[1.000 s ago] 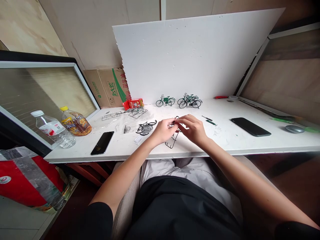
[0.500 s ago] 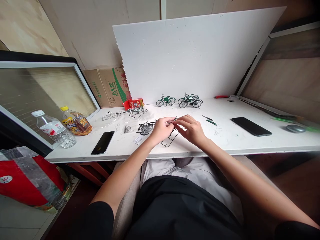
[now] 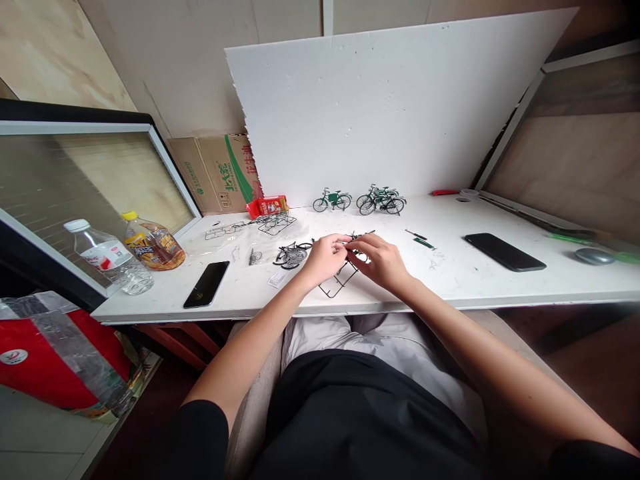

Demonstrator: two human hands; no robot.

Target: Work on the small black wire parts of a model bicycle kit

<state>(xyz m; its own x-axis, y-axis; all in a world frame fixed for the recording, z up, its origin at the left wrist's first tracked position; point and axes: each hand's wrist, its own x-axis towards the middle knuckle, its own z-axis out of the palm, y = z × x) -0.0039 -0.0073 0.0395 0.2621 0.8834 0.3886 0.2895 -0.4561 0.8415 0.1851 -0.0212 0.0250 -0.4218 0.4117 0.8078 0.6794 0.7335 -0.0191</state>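
Observation:
My left hand point(image 3: 326, 257) and my right hand point(image 3: 379, 258) meet over the white table, fingertips pinched close together. What they hold between them is too small and hidden to name. Beneath the hands lies a dark parts frame point(image 3: 339, 283), partly covered by them. Just left of my left hand are black bicycle parts with wheels point(image 3: 291, 255), beside a small white paper slip point(image 3: 277, 279). Behind the hands stand a green model bicycle point(image 3: 333, 199) and, to its right, a group of green and black model bicycles point(image 3: 381, 200).
Two bottles point(image 3: 115, 257) and a phone point(image 3: 207, 285) are at the left. More parts frames point(image 3: 274, 223) lie by a red packet point(image 3: 270, 206). A black phone point(image 3: 504, 251) and small green-handled tools point(image 3: 424, 243) are at the right. A white board point(image 3: 380, 113) stands behind.
The fingers have shifted slightly, and more dark parts show behind and under my right hand. The view has moved a little.

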